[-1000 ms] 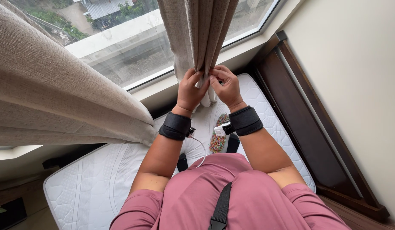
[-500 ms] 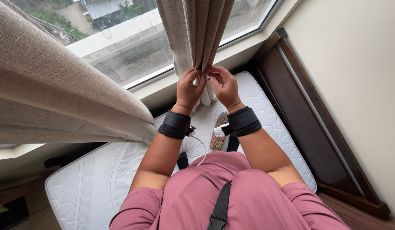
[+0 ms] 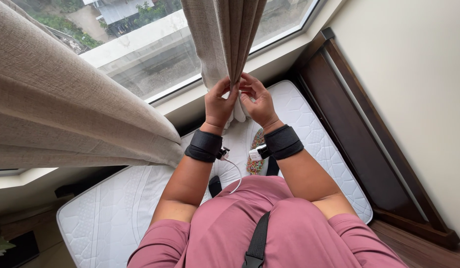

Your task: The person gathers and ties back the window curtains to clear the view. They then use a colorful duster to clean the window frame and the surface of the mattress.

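Observation:
A beige curtain panel (image 3: 225, 39) hangs in gathered folds in front of the window (image 3: 140, 54). My left hand (image 3: 219, 104) pinches its lower edge from the left. My right hand (image 3: 257, 99) holds the same bunched folds from the right, fingers curled against the cloth. Both wrists wear black bands; a small white device with a thin cable sits at the left band (image 3: 205, 145). Below my arms lies a white quilted mattress (image 3: 106, 218).
A second beige curtain (image 3: 66, 109) billows at the left. A dark wooden bed frame (image 3: 354, 129) runs along the cream wall (image 3: 413, 89) on the right. A small colourful patterned item (image 3: 256, 161) and a dark object (image 3: 215, 186) lie on the mattress.
Both hands have stayed on the curtain's lower folds, with only slight shifts of the fingers.

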